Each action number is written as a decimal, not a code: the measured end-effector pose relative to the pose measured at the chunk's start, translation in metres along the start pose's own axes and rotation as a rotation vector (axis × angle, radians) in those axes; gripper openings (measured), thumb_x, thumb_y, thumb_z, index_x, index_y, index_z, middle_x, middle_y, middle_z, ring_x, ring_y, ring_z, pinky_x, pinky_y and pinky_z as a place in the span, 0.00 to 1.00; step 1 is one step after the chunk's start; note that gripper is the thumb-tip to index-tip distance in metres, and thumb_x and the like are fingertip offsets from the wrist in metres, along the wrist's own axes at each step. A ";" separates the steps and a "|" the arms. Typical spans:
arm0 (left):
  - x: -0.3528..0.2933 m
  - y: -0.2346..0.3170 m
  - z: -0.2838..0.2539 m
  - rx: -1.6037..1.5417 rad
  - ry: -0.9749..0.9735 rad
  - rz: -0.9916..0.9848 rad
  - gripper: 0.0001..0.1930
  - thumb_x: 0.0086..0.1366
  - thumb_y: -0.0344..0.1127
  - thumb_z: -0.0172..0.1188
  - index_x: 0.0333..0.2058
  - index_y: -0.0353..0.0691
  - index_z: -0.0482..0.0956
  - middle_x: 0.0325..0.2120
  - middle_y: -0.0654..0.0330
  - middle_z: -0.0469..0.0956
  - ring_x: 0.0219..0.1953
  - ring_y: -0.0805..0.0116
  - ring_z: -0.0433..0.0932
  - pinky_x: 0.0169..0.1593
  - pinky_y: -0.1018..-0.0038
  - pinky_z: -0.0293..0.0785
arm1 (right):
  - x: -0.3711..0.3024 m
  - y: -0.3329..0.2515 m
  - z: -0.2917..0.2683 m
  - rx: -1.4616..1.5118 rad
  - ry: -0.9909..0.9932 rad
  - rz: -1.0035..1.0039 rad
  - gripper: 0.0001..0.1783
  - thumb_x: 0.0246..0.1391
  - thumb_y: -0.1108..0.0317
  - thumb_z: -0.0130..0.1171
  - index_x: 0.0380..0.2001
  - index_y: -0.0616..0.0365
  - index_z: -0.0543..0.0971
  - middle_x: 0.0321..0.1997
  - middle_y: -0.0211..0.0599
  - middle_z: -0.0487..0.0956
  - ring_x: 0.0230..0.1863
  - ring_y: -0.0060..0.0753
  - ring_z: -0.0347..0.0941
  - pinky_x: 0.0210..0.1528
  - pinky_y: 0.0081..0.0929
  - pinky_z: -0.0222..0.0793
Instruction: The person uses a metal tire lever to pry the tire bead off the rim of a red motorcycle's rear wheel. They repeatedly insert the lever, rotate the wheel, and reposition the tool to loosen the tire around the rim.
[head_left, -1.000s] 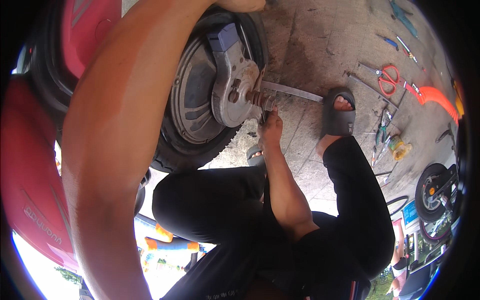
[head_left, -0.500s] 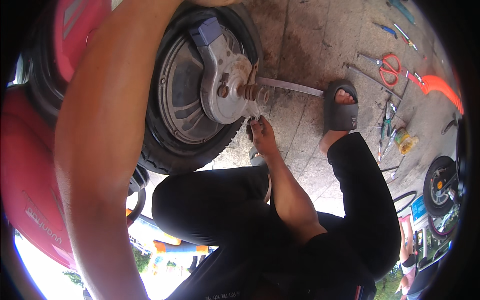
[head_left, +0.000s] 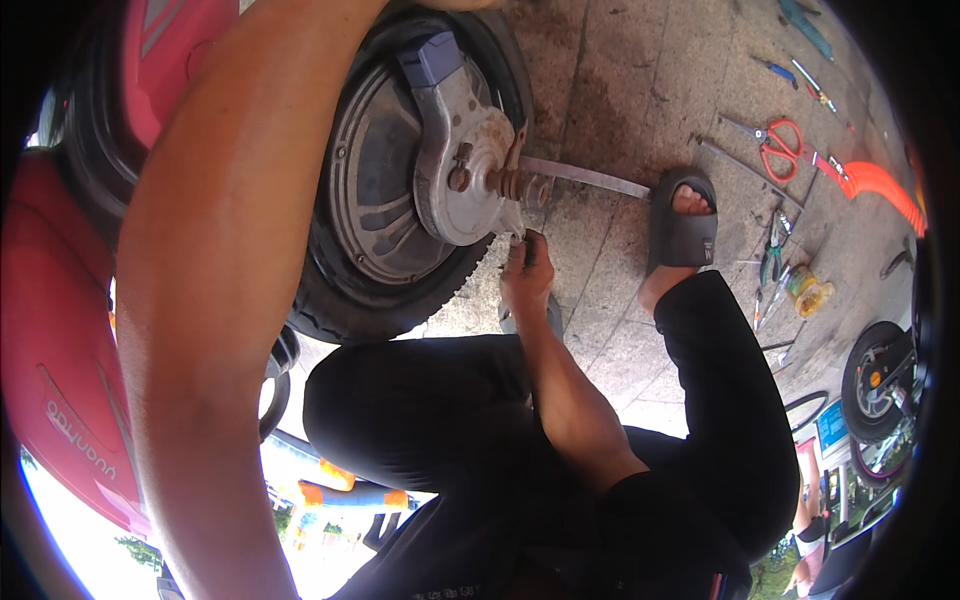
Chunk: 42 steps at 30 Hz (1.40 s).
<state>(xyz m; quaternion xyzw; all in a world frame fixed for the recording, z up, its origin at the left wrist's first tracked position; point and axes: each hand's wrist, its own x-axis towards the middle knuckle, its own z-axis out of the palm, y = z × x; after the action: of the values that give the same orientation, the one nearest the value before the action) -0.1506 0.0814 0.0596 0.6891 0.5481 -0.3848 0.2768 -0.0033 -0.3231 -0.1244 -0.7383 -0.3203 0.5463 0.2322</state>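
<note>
A scooter wheel with a black knobby tyre (head_left: pixel 385 318) leans at the upper left. Its grey metal brake drum cover (head_left: pixel 445 205) carries a rusty threaded axle (head_left: pixel 508 184) with nuts. My right hand (head_left: pixel 527 272) is at the lower end of the drum, fingers pinched together by a small metal lever (head_left: pixel 512 218); what they grip is too small to make out. My left forearm (head_left: pixel 220 240) reaches up past the wheel. Only a sliver of my left hand (head_left: pixel 460 4) shows at the top edge above the tyre, its fingers hidden.
A flat metal bar (head_left: pixel 585 177) lies between wheel and my sandalled foot (head_left: pixel 685 215). Right of it on the paving are red-handled scissors (head_left: pixel 782 150), pliers (head_left: pixel 772 250), a yellowish jar (head_left: pixel 808 292) and an orange coiled hose (head_left: pixel 885 185). Red scooter bodywork (head_left: pixel 60 330) stands left.
The wheel and my left forearm have shifted slightly to the right. My right hand stays by the lever, its fingers now pointing more upward.
</note>
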 end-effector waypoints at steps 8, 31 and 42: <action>-0.002 0.002 0.001 -0.029 0.040 -0.025 0.31 0.60 0.58 0.56 0.48 0.35 0.83 0.51 0.43 0.80 0.55 0.48 0.78 0.57 0.61 0.73 | -0.011 0.015 -0.035 -0.080 -0.044 -0.073 0.20 0.68 0.59 0.47 0.23 0.57 0.74 0.17 0.40 0.72 0.21 0.43 0.70 0.27 0.38 0.65; -0.015 0.009 -0.005 -0.055 0.037 -0.052 0.29 0.61 0.56 0.54 0.48 0.37 0.84 0.51 0.45 0.80 0.55 0.47 0.78 0.57 0.59 0.72 | 0.017 0.012 0.021 0.467 -0.102 0.232 0.28 0.72 0.56 0.45 0.18 0.62 0.71 0.15 0.26 0.65 0.20 0.22 0.59 0.25 0.32 0.55; -0.014 0.007 -0.003 -0.060 0.049 -0.028 0.28 0.62 0.54 0.54 0.48 0.37 0.84 0.51 0.44 0.80 0.54 0.47 0.79 0.57 0.60 0.73 | 0.019 -0.018 0.005 0.026 0.127 0.056 0.25 0.68 0.53 0.49 0.27 0.64 0.79 0.16 0.40 0.70 0.21 0.30 0.67 0.28 0.35 0.65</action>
<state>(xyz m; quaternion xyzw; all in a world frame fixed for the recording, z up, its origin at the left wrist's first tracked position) -0.1447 0.0743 0.0727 0.6820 0.5756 -0.3549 0.2787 -0.0087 -0.2973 -0.1257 -0.7771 -0.2769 0.5089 0.2461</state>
